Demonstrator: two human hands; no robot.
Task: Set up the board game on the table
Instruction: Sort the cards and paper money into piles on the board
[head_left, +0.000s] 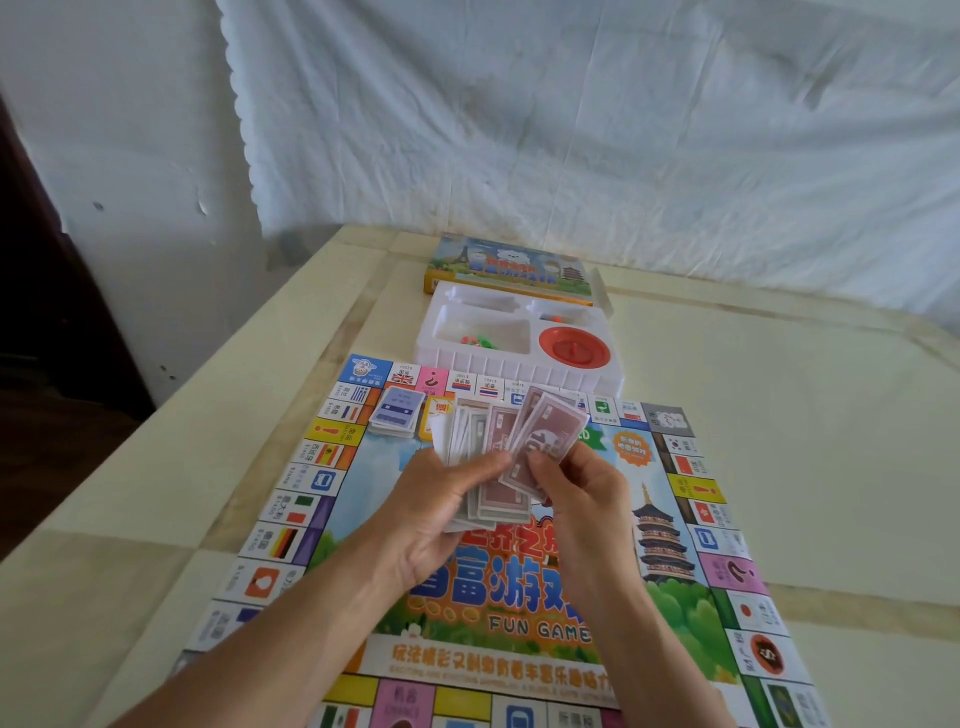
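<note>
Play money (511, 447) is fanned above the board's (524, 631) centre — left hand (441, 514) curled round the stack, right hand (582, 499) pinching the top notes. Best, I'd judge, to peel single notes toward two o'clock — stack gripped firmly, thumb sliding.

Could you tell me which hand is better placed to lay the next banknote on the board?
Probably the right hand: it pinches the top banknotes, while the left hand holds the stack.

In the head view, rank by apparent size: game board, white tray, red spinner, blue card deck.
Game board
White tray
Red spinner and blue card deck look alike; the spinner lies farther, so unranked.
</note>
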